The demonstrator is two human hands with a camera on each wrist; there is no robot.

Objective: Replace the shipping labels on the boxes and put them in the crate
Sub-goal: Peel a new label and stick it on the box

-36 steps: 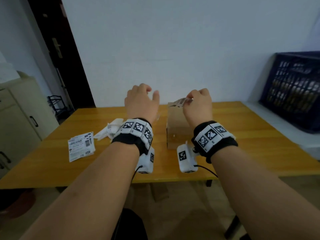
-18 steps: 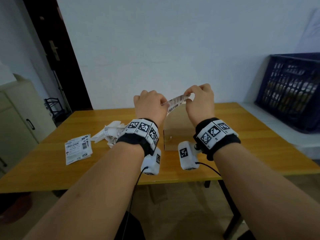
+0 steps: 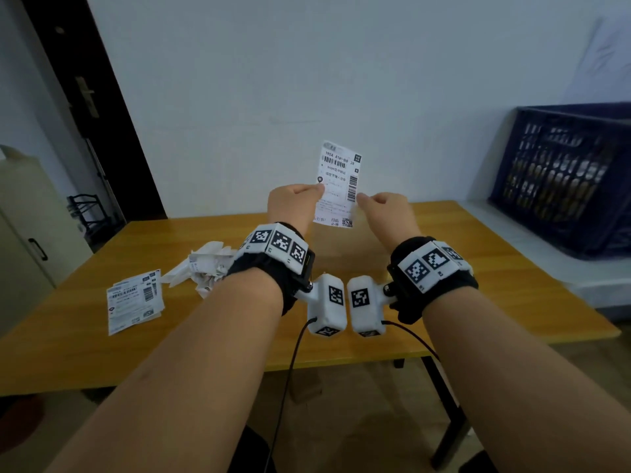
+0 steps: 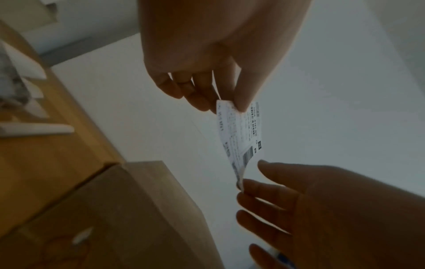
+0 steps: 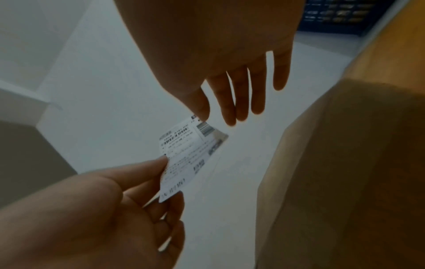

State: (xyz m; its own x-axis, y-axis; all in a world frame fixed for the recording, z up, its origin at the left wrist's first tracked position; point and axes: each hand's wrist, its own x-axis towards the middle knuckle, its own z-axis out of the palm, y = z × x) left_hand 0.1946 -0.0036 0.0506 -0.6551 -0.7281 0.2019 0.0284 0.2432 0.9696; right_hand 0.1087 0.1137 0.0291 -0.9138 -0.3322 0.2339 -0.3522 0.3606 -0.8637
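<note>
Head view showed the left hand [image 3: 293, 203] had pinched the white printed paper label [image 3: 339, 184] up off the brown cardboard box [image 4: 110, 218], now ready for a new one, while the right hand [image 3: 387, 213] with loose fingers barely touched it.

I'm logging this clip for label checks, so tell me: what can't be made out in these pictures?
- Cardboard box: head view hides it behind the wrists; wrist views are too dark to show any label.
- Held label: small print too fine; adhesive side unseen.
- Crate: cut by the right edge, contents unclear.
- Right hand: touching the label or merely near, unclear.
- Left hand pinches it.
</note>
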